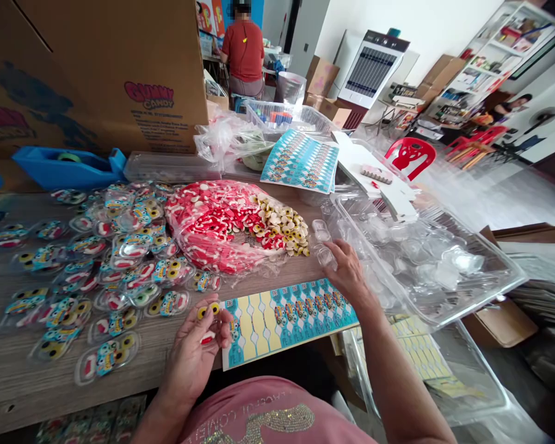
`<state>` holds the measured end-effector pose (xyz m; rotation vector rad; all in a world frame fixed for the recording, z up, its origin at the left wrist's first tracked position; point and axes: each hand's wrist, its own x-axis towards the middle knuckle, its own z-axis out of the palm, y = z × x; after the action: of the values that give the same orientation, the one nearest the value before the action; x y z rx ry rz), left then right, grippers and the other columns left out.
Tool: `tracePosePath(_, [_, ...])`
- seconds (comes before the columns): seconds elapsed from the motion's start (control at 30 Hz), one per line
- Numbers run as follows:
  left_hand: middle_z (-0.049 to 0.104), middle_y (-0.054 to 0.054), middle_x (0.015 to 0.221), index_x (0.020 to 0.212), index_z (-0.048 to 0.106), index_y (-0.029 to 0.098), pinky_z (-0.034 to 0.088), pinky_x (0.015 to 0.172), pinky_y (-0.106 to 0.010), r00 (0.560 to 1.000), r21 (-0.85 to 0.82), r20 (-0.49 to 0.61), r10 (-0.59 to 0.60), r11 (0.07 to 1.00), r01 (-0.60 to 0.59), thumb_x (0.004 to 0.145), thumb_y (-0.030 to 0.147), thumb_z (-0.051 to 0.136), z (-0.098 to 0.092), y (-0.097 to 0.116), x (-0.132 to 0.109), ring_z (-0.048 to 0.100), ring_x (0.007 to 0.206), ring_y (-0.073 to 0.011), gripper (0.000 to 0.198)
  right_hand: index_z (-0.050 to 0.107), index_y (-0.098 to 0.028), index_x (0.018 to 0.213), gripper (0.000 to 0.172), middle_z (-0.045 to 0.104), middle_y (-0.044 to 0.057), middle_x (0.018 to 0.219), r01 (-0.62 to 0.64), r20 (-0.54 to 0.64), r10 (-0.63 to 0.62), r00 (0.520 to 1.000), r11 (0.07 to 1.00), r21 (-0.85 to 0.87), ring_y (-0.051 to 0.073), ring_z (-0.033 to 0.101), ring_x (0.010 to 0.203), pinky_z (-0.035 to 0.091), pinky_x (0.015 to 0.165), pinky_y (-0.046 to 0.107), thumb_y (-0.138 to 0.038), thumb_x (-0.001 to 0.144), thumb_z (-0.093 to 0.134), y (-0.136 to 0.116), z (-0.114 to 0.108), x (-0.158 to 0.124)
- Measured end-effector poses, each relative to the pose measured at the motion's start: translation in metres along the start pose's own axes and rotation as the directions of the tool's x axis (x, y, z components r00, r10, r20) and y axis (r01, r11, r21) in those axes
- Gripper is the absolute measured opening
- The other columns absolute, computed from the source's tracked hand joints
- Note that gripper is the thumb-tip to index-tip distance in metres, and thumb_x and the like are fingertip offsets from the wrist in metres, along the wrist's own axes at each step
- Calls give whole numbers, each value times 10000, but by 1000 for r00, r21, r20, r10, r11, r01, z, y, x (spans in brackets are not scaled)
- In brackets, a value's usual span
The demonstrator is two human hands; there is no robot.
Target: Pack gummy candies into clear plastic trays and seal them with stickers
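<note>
My left hand [197,351] is curled around a small clear blister pack with a yellow eye candy and a red piece [209,320], held just above the table's front edge. My right hand [346,271] reaches to the right and pinches an empty clear plastic shell [322,243] beside the big clear bin [490,296]. Between my hands lies a sticker sheet [287,317], with several stickers peeled off its left half. A clear bag of red-white and yellow gummy candies [231,225] lies open behind the sheet.
Several finished sealed candy packs [102,271] cover the table's left side. Behind stand a large Gummy Candy carton [120,74], a blue tape dispenser [69,166] and more sticker sheets [300,161]. A person in a red shirt [243,52] stands at the back.
</note>
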<state>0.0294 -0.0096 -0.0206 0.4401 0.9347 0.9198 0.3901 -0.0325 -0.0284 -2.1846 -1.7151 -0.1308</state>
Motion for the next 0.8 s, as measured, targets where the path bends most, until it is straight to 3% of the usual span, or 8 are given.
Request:
tracePosePath(0.17, [704,-64,773,1130,569,179,444,487,-242,999,5,21,-34,999,33,702,297,808,7,-1,-2,581,588,-150,504,710,-188,1103,294,641,144,1184,-109,15,110,994,993,-49,299,600,1068,491,931,433,-252,851,574,-6,7,-26])
tracePosePath(0.33, [703,-72,779,1129,574,186,452,494,-245,999,-21,33,-33,999,34,743,274,781,6,-2,-4,584,597,-155,446,752,-196,1038,248,605,175,1265,-155,8,157,988,983,-94,336,567,1137,470,930,458,-268,857,598,-8,12,-26])
tracePosePath(0.43, [698,-93,782,1122,586,172,454,488,-253,999,-67,14,-39,997,40,821,285,703,5,1,-7,593,609,-170,342,761,-210,947,210,655,142,1177,-140,27,142,989,987,-73,303,601,1061,484,888,430,-214,843,579,-8,15,-23])
tracePosePath(0.6, [685,-124,782,1107,597,145,446,477,-257,993,-162,0,-117,980,115,966,264,477,4,8,-9,601,593,-174,220,747,-195,975,225,690,135,1166,-66,-135,57,989,996,-64,299,615,1033,494,874,434,-194,834,572,-10,14,-19])
tracePosePath(0.7, [684,-126,766,1104,591,142,446,482,-251,986,-179,-3,-168,970,165,1001,255,403,5,10,-8,602,571,-164,242,725,-201,1005,207,689,133,1202,49,-236,-35,971,997,56,298,618,1086,483,925,456,-234,860,582,-18,7,-19])
tracePosePath(0.8, [693,-127,776,1105,582,148,460,500,-258,982,-194,31,-186,963,188,1011,273,390,10,7,-3,622,591,-173,247,681,-224,1027,181,710,100,1151,124,-247,-24,969,909,397,253,652,1052,507,884,411,-256,906,551,-44,3,-22])
